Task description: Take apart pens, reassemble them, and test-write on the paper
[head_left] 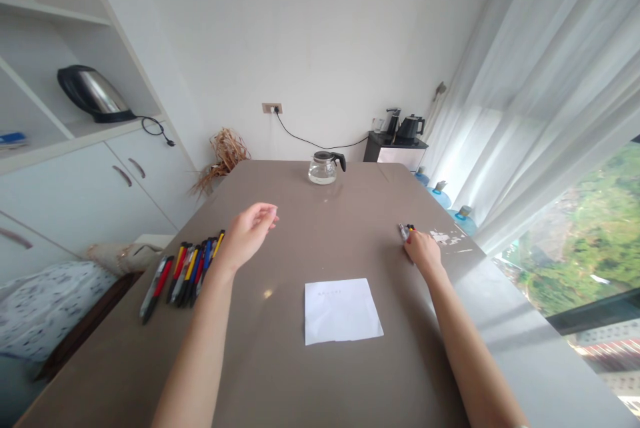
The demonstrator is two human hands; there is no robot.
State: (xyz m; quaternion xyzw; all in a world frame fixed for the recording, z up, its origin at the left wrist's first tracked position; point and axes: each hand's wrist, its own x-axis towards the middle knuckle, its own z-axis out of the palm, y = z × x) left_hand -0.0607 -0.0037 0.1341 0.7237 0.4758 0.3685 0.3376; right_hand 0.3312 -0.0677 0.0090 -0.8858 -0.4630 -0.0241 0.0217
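Observation:
My left hand [251,233] is above the left half of the table, its fingers curled and the thumb tip against the index finger. I see nothing held in it. Nearest to it is a row of markers [190,271] with red, yellow, blue and grey barrels, lying side by side at the table's left. Toward the right edge, my right hand [424,251] is closed round a few pens [404,232]. Their clear, yellow and red ends poke out past the fingers, and the rest is hidden. Between my forearms lies a white sheet of paper [343,315] with faint writing along its top.
A glass pot [323,169] with a black lid and handle stands at the table's [300,235] far edge. Dried stalks [225,151] are beyond the far left corner. Blue-capped water jugs [463,218] and a white curtain [515,81] line the right side.

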